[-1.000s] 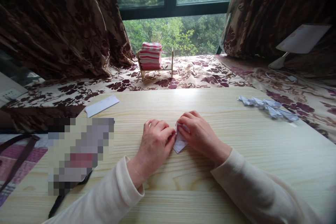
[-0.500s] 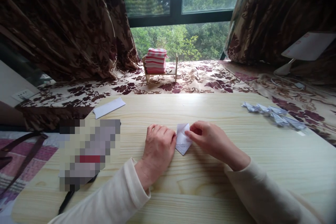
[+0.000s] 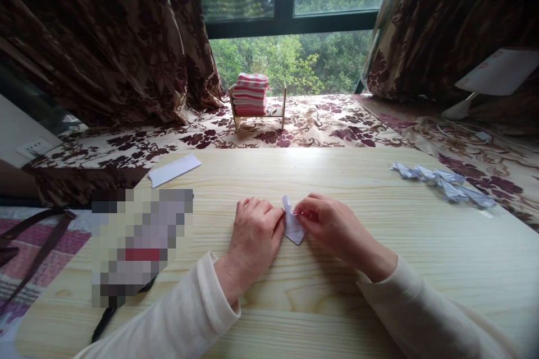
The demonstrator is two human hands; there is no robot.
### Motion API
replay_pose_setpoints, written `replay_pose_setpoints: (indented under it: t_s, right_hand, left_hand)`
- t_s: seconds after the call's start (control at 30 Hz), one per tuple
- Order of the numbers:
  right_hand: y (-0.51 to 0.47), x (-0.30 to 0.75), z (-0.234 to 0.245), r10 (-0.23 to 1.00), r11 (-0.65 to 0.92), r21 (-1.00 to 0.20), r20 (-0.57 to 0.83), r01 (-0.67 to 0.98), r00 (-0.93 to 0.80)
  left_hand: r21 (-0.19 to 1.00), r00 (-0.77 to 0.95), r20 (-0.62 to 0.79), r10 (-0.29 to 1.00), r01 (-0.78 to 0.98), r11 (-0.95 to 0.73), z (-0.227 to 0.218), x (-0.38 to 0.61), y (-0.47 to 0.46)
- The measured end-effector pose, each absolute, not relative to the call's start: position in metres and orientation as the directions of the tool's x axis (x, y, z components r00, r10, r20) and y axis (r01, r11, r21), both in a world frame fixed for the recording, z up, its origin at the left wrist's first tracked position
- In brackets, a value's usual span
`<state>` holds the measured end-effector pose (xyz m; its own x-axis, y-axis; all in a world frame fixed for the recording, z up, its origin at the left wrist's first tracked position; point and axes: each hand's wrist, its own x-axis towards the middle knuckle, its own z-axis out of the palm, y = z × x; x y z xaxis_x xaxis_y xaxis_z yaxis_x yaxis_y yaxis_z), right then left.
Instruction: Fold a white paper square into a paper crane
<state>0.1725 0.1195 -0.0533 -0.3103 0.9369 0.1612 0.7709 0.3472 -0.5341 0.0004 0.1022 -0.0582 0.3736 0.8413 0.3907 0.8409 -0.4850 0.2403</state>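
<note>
A small folded white piece of paper (image 3: 294, 229) lies on the wooden table (image 3: 236, 325) between my two hands. Its top part stands up in a narrow fold. My left hand (image 3: 257, 230) rests on the table with curled fingers, thumb and forefinger gripping the paper's left edge. From the other side, my right hand (image 3: 326, 221) pinches the paper's right flap between thumb and fingertips. Part of the paper is hidden behind the fingers.
Several folded paper pieces (image 3: 446, 182) lie at the table's right edge. A white paper strip stack (image 3: 176, 170) is at the back left, above a pixelated object (image 3: 143, 247). Beyond stand a small rack with folded striped cloths (image 3: 250, 95) and a lamp (image 3: 497, 72).
My right hand has drawn the paper's right flap inward toward the left, so the paper's upper part looks narrower. The left hand stays in place at its edge.
</note>
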Motion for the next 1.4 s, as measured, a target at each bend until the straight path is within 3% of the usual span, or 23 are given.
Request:
replay_pose_setpoints:
  t_s: [0.47, 0.83, 0.97, 1.23, 1.3, 1.4]
  right_hand:
    - [0.12, 0.173, -0.051, 0.933, 0.353, -0.552, 0.148, 0.755, -0.328]
    - [0.119, 0.178, -0.044, 0.888, 0.43, -0.576, 0.132, 0.695, -0.44]
    - [0.119, 0.184, -0.044, 0.815, 0.558, -0.493, 0.176, 0.668, -0.552]
    - [0.108, 0.188, -0.044, 0.712, 0.698, -0.095, 0.189, 0.709, -0.676]
    - [0.107, 0.188, -0.046, 0.707, 0.701, -0.077, 0.206, 0.709, -0.677]
    - [0.108, 0.191, -0.05, 0.721, 0.689, -0.146, 0.238, 0.71, -0.651]
  left_hand:
    - [0.182, 0.446, 0.429, 0.785, 0.809, -0.559, -0.058, -0.003, 0.104]
    - [0.166, 0.473, 0.426, 0.771, 0.797, -0.58, -0.058, -0.005, 0.106]
    - [0.155, 0.484, 0.43, 0.762, 0.792, -0.59, -0.057, -0.006, 0.106]
    - [0.133, 0.53, 0.429, 0.731, 0.764, -0.631, -0.059, -0.01, 0.109]
    - [0.142, 0.532, 0.436, 0.726, 0.756, -0.639, -0.06, -0.01, 0.109]
    - [0.17, 0.522, 0.444, 0.729, 0.749, -0.64, -0.061, -0.009, 0.11]
